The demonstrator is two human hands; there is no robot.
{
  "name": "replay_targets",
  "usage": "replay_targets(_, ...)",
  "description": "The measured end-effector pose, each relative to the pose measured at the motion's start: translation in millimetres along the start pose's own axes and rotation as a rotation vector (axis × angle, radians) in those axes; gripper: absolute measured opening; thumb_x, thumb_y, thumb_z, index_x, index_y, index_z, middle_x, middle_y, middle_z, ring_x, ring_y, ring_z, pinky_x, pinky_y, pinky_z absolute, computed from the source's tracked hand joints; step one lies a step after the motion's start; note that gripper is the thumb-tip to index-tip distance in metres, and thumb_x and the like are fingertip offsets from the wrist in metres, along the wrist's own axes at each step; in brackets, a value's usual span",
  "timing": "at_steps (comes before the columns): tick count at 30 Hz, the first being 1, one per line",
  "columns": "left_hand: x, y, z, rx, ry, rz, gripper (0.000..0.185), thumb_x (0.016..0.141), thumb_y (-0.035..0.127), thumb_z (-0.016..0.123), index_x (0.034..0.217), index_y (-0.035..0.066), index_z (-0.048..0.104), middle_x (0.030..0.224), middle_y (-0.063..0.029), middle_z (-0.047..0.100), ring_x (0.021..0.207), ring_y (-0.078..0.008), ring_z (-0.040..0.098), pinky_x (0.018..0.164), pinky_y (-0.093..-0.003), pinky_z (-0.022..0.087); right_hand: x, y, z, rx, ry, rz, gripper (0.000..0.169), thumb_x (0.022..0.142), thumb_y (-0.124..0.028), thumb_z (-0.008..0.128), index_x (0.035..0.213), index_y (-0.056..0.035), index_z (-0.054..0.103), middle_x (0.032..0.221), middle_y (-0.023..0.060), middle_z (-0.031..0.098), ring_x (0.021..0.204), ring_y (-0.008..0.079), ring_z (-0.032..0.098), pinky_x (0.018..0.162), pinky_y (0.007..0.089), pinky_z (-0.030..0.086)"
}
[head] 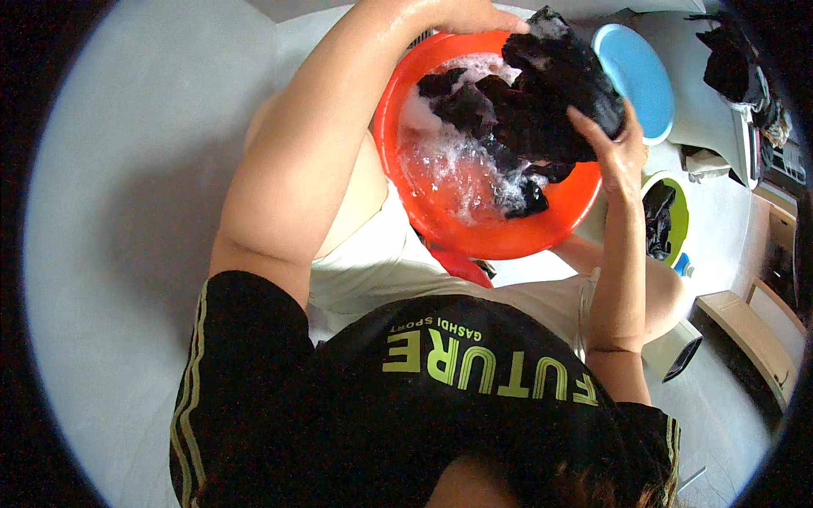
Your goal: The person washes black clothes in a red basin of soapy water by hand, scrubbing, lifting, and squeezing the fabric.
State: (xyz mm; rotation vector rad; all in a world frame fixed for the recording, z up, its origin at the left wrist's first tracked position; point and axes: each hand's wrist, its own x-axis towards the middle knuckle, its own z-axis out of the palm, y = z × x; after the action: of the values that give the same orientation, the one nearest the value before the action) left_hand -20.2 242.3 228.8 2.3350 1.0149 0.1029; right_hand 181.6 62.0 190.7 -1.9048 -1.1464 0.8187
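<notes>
Wet black cloth is lifted in a bunch over the far right rim of an orange-red plastic basin. My right hand grips its right side, thumb in front. At the top edge of the view, my left hand is at the cloth's upper end, its other fingers hidden. The lower part of the cloth hangs into sudsy water. White foam lies along the basin's far and left sides.
A blue round plastic lid or basin stands behind my right hand. Right of my forearm is a green-rimmed bucket with black material inside. Dark clothes hang over a white appliance or container at far right. Wooden furniture stands beyond.
</notes>
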Motion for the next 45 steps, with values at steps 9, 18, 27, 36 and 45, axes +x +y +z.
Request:
replay_targets(9, -34.0, 24.2, -14.8, 0.01, 0.102, -0.038, 0.076, 0.084, 0.041, 0.063, 0.141, 0.0, 0.033, 0.143, -0.0298, 0.028, 0.13, -0.0396, 0.038, 0.107, -0.0396, 0.034, 43.5, 147.7, 62.4, -0.74, -0.081, 0.058, 0.111, 0.065, -0.056, 0.076, 0.147, -0.0113, 0.017, 0.146, 0.027, 0.024, 0.13, 0.0457, 0.033, 0.103, 0.0514, 0.037)
replay_targets(18, -40.9, -10.0, -1.5, -0.078, 0.122, 0.057, 0.076, 0.078, 0.024, 0.075, 0.142, 0.011, 0.037, 0.143, -0.0209, 0.031, 0.134, -0.033, 0.032, 0.108, -0.0398, 0.03, 74.2, 221.0, 163.3, -1.144, -0.269, 0.04, 0.076, 0.08, -0.061, 0.057, 0.142, -0.0233, 0.033, 0.149, 0.0202, 0.022, 0.131, 0.0475, 0.027, 0.097, 0.0536, 0.037)
replay_targets(27, -27.8, -30.7, 20.0, -0.009, -0.079, -0.031, 0.07, 0.081, 0.027, 0.072, 0.14, 0.01, 0.039, 0.141, -0.0197, 0.035, 0.126, -0.0314, 0.042, 0.099, -0.038, 0.041, 191.8, 271.2, 147.2, -0.929, -0.446, -0.027, 0.046, 0.087, -0.034, 0.045, 0.125, -0.0094, 0.056, 0.127, 0.0174, 0.056, 0.118, 0.0329, 0.053, 0.1, 0.0433, 0.04)
replay_targets(36, 0.0, -28.1, 9.1, 0.03, -0.173, -0.045, 0.07, 0.083, 0.043, 0.065, 0.139, 0.007, 0.041, 0.14, -0.0245, 0.035, 0.124, -0.0367, 0.045, 0.1, -0.038, 0.04, 110.5, 182.6, 102.3, -0.17, -0.183, 0.205, 0.05, 0.069, -0.025, 0.075, 0.111, -0.0008, 0.063, 0.099, 0.0121, 0.068, 0.091, 0.0243, 0.065, 0.086, 0.0333, 0.048)
replay_targets(45, 1.5, -19.3, -0.4, 0.028, -0.157, 0.003, 0.088, 0.08, 0.057, 0.061, 0.143, 0.003, 0.031, 0.143, -0.0289, 0.032, 0.129, -0.0406, 0.039, 0.107, -0.0417, 0.033, 54.7, -5.3, 4.1, 0.213, -0.074, -0.158, 0.045, 0.067, -0.005, 0.074, 0.109, 0.0032, 0.06, 0.087, 0.009, 0.068, 0.073, 0.0175, 0.064, 0.069, 0.0276, 0.052)
